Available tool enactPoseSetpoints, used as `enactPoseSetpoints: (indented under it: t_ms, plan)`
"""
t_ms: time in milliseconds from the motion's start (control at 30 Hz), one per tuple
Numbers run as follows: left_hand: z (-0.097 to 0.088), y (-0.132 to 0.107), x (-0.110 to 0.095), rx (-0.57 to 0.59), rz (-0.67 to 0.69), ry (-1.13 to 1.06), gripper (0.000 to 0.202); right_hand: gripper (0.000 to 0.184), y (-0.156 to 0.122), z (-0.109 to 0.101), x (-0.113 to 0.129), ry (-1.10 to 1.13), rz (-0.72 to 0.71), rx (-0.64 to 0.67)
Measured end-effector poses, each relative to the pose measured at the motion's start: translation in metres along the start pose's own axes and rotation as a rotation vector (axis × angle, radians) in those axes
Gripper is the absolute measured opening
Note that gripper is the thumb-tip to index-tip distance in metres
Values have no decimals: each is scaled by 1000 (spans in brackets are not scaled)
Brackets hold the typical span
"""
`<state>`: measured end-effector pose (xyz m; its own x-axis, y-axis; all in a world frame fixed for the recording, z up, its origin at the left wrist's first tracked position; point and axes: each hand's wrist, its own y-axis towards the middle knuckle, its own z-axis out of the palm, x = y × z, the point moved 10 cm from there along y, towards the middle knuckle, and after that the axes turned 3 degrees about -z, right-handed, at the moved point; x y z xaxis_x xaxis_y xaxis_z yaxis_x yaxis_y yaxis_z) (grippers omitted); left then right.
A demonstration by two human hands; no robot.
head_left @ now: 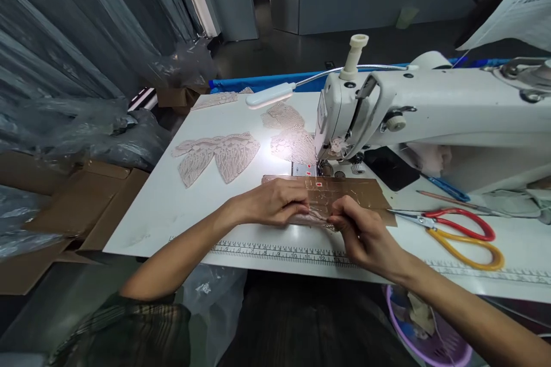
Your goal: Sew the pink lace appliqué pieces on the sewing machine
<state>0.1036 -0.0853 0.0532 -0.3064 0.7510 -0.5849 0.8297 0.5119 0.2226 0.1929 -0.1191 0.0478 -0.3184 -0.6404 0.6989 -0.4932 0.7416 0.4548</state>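
Observation:
My left hand (279, 202) and my right hand (359, 229) are both closed on a small piece of pale lace fabric (317, 215), one at each end. It stretches between my fingertips, low over the front edge of a brown taped sheet (357, 186). My fingers hide much of the lace. Just beyond stands a white sewing machine (344, 109), its presser foot and needle area past the sheet. Lace pieces (293, 146) lie left of the machine head, and a two-cup lace piece (219, 155) rests farther left.
Scissors with red and yellow handles (460, 232) lie right of my right hand, near a blue-handled tool (445, 188) and a pencil (445, 199). A lamp (270, 95) lights the tabletop. Cardboard boxes (81, 200) stand at left; a purple basket (447, 350) sits below the table.

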Motion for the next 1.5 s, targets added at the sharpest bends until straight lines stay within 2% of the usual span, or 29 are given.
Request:
enactPoseSetpoints:
  t_ms: [100,200,267,367,500,600,667,833,933,1033,1233,1300,1400,1500]
  plan:
    - [-4,-4,4,-13,-43,24,18,15,-4,-5,1,-44,6,-11]
    - [-10,-11,18,-84,-180,3,16,16,-4,-8,3,-69,-23,-45]
    - [-15,-18,25,-142,-259,-9,18,15,-4,-9,-2,-77,-10,-67]
    - [-17,-27,30,-188,-303,-12,23,14,-3,-10,-13,-69,37,-107]
    - [-9,-31,34,-106,-355,29,17,13,3,-15,-20,-63,72,-203]
    - [-7,-30,35,-58,-350,28,33,11,8,-21,-24,-25,116,-263]
    - [-9,-33,41,-93,-373,-31,30,12,10,-22,-28,11,153,-282]
    - [-12,-47,75,-243,-561,-222,23,14,9,-19,-37,118,203,-312]
    - [-13,-46,75,-295,-512,-268,21,14,8,-14,-40,164,219,-302]
    - [-9,-40,66,-262,-440,-249,33,14,10,-10,-41,208,225,-287]
    - [-2,-27,35,-167,-210,81,33,14,15,-6,-38,244,235,-276]
    - [-2,-26,31,-186,-168,167,33,15,15,-5,-39,264,248,-272]
    - [-1,-26,26,-235,-118,300,17,15,15,-1,-42,311,274,-271]
    - [5,-24,20,-232,-38,351,23,15,15,2,-43,338,283,-264]
